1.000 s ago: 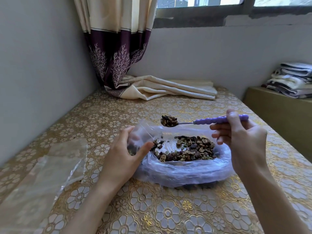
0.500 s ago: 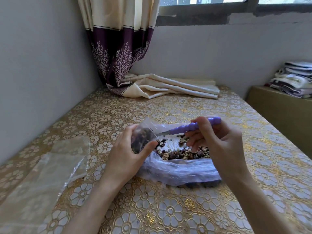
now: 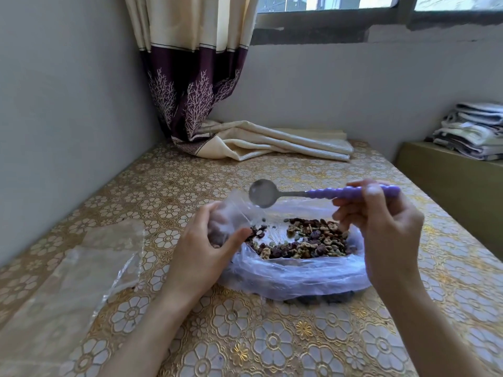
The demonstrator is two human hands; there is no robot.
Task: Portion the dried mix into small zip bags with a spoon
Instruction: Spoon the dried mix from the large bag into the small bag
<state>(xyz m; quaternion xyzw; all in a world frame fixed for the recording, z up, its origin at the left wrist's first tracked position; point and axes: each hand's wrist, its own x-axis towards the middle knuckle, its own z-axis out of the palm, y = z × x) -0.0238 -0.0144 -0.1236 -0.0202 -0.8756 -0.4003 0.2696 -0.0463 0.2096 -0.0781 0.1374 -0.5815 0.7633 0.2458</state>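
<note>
**Empty spoon held over the mix, small bag cupped on the left**

Near the middle of the frame the right hand (image 3: 386, 229) holds a spoon (image 3: 321, 193) by its purple beaded handle, thumb and curled fingers (image 3: 347, 213) pinching the handle near its far end. The spoon lies roughly level, its metal bowl pointing toward the left of the frame and showing empty, raised above the food and touching nothing else.

Just left of centre, the left hand (image 3: 201, 248) grips a small zip bag (image 3: 231, 216) of clear plastic, thumb on the near side and fingers curled round the far side. Dark pieces show through the plastic inside it. The bag's mouth faces up and to the right, below the spoon's bowl.

Under both hands sits a large clear plastic bag (image 3: 294, 276), its rim rolled down into a shallow nest on the surface (image 3: 272, 344), which wears a gold flower-patterned cloth. The dried mix (image 3: 307, 240) lies in it, a heap of brown, dark red and greenish bits, mostly toward the right side.

At the lower left of the frame, clear plastic sheets (image 3: 68, 289) lie flat. At the far end, a cream and purple curtain (image 3: 196, 77) hangs down and pools on the cloth. Folded cloths (image 3: 473, 131) are stacked at the upper right.
</note>
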